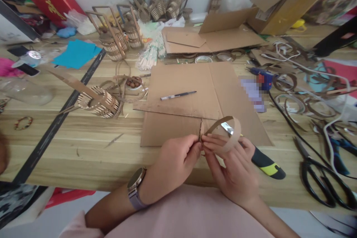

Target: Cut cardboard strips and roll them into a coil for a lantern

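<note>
Both hands meet low in the middle of the view over the front edge of the wooden table point(83, 163). My left hand point(174, 163), a watch on its wrist, pinches the end of a brown cardboard strip point(231, 135) bent into a loop. My right hand point(237, 171) pinches the same joint from the other side, and the loop curves up and over its fingers. A utility knife point(264, 163) with a black and yellow handle lies under the right hand, its blade point(227, 127) showing through the loop.
A flat cardboard sheet point(195, 100) with a pen point(178, 95) lies just beyond the hands. Black scissors point(320, 178), a blue glue gun point(263, 78), cables and cardboard rings fill the right. Small slatted cardboard baskets point(96, 102) stand left and at the back.
</note>
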Motion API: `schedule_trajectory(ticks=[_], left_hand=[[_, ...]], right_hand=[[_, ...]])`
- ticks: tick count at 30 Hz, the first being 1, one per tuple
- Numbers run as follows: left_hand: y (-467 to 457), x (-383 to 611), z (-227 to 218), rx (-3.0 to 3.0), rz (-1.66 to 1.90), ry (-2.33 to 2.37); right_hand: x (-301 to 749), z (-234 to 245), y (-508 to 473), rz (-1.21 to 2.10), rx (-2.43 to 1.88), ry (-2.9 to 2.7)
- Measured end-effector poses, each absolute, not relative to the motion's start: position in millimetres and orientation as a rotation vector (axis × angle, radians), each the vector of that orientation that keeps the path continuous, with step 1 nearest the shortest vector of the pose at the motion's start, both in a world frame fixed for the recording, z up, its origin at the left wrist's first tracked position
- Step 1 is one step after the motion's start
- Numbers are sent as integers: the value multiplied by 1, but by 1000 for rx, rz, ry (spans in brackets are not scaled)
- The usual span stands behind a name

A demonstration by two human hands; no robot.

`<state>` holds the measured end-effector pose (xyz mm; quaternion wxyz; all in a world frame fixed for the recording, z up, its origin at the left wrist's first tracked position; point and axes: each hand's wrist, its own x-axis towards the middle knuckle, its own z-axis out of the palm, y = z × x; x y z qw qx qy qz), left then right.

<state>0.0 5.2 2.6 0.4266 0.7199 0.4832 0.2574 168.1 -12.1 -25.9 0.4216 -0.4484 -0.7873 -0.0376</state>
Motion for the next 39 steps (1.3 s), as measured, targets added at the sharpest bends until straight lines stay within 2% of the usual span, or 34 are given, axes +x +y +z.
schedule_trajectory(ticks=[7,14,28,39], left_hand=[[4,-1,5,1720,690,1062],[10,-4,2,1599,603,983],[11,-7,8,1654,603,1027],[5,-7,7,1879,647,1015]], right_hand=[[169,-25,-13,-69,-1156,-1908],[173,-42,-16,352,-1251,-1619],[170,-27,-8,115,-1255,-1874],[168,-40,-18,352,-1299,-1635]])
